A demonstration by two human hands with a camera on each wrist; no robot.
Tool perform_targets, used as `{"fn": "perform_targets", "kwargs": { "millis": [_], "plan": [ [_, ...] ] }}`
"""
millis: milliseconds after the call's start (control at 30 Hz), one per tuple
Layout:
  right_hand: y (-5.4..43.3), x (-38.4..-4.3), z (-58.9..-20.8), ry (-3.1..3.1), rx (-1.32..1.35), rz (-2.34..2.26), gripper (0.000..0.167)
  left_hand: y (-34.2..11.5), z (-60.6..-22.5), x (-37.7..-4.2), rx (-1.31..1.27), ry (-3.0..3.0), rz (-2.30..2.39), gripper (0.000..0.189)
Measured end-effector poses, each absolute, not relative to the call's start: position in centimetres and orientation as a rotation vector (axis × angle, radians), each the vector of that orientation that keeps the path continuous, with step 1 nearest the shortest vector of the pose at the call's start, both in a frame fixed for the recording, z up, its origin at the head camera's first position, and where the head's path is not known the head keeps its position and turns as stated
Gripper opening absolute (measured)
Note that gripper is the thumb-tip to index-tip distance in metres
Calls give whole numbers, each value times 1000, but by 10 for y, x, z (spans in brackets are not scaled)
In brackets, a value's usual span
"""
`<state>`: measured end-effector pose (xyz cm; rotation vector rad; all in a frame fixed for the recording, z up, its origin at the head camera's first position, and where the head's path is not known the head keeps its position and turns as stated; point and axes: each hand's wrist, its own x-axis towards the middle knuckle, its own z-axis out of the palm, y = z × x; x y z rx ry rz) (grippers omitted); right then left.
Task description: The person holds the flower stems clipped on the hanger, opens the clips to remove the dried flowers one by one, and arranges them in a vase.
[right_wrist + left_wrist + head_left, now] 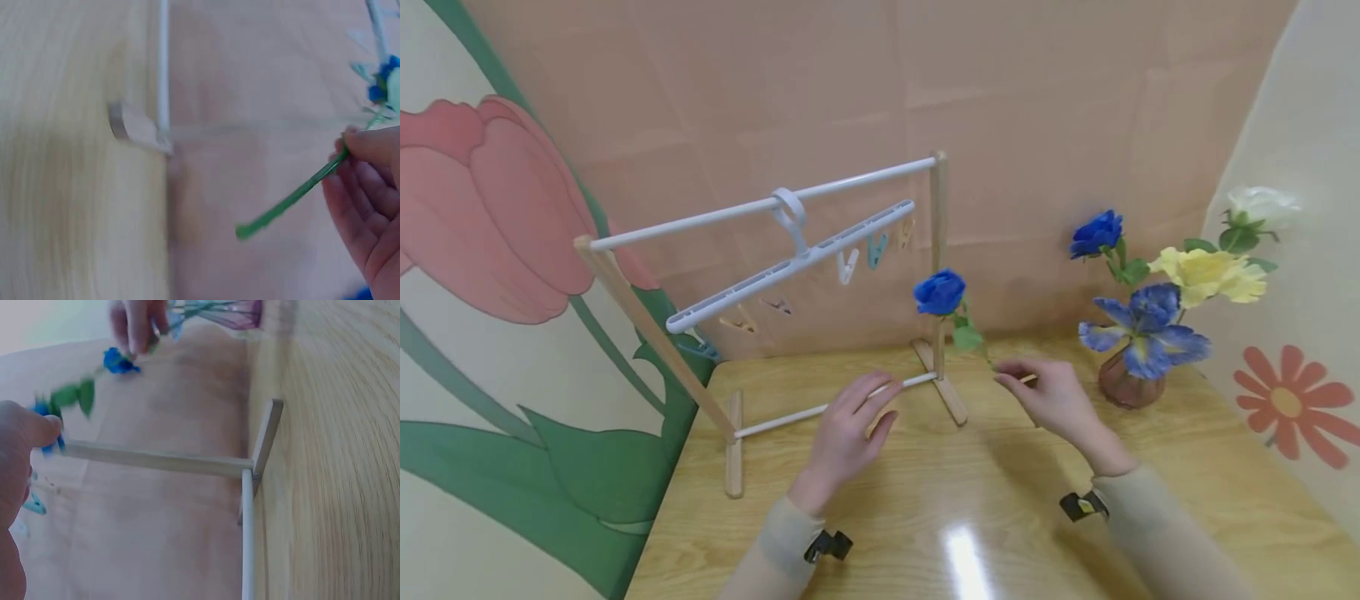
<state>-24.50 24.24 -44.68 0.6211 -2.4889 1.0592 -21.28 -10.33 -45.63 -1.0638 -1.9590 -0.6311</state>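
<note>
A small rack [937,250] of wooden posts and white rods stands on the table [925,500], a white hanger [790,258] with little pegs hooked over its top rod. To the right of the rack, near the wall, a vase [1123,379] holds blue, yellow and white flowers. The rack's right post rises just behind the rose [940,292], and its foot lies between the two hands.

The rose has a blue head and a green stem. Its long axis leans: the head is up, level with the middle of the post and just in front of it, while the stem runs down and to the right of the post.

The right hand [1052,392] pinches the lower stem between thumb and fingertips, just right of the rack's foot. The left hand [850,425] rests left of that foot, at the rack's bottom rod, fingers loosely curled; whether it grasps anything cannot be told.
</note>
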Motion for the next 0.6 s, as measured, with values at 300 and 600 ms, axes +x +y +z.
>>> {"fn": "perform_targets", "kwargs": {
  "millis": [300,600],
  "plan": [
    [322,-224,-417,-2180,183,1152,22,-110,-467,-212,-1036,-1968,-642,57],
    [396,-201,-388,-2116,-374,1020,30,-111,-475,-214,-1017,-2008,-640,67]
  ]
}}
